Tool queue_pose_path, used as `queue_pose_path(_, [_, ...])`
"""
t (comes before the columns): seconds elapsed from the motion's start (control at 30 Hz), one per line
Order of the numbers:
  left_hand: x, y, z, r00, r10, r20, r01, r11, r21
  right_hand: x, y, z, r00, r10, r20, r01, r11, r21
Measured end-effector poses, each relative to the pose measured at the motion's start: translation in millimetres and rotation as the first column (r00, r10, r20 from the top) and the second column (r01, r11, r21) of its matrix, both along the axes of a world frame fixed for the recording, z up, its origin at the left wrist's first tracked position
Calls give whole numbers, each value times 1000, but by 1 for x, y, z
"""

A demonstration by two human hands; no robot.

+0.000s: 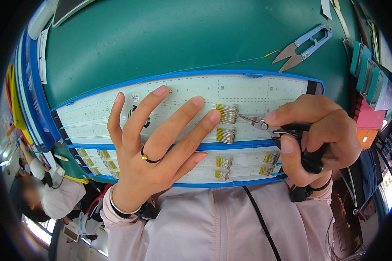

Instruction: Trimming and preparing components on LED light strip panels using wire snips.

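My left hand (159, 145) lies with fingers spread on the white, ruler-marked insert of a long blue case (252, 75). Its index fingertip touches the edge of a cluster of fishing hooks (229, 114) with yellow-bound shanks. Just below sits a second hook cluster (226, 135). My right hand (329, 132) is closed round small black-handled pliers (260, 124), their narrow metal tips pointing left at the upper cluster's right end. Whether the jaws grip a hook is too small to tell. Fine pale lines run leftward, partly hidden under my left hand.
Blue-handled thread snips (307, 45) lie on the green table mat (161, 39) beyond the case. A single line with a yellow-bound hook (270, 55) ends beside their blades. More hook groups (224, 163) fill the near compartment. Teal boxes (366, 71) stand at right, blue cases (32, 95) at left.
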State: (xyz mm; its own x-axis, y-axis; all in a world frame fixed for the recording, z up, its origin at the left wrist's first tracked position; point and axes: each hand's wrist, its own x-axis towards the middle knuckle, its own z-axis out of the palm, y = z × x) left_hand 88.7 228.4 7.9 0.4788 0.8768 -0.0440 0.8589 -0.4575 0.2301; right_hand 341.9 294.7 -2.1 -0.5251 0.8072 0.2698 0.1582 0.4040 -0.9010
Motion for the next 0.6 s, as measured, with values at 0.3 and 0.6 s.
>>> queue_pose_path(0.3, [0,0,-1,1000,1,7,-1,1000,23,-2,0,-2,1000,18,16,-18,1000,18])
queue_pose_path(0.6, [-1,-2,2,1000,-4,-24,5,998,55,-3,0,-2,1000,8,-14,-8,1000,-13])
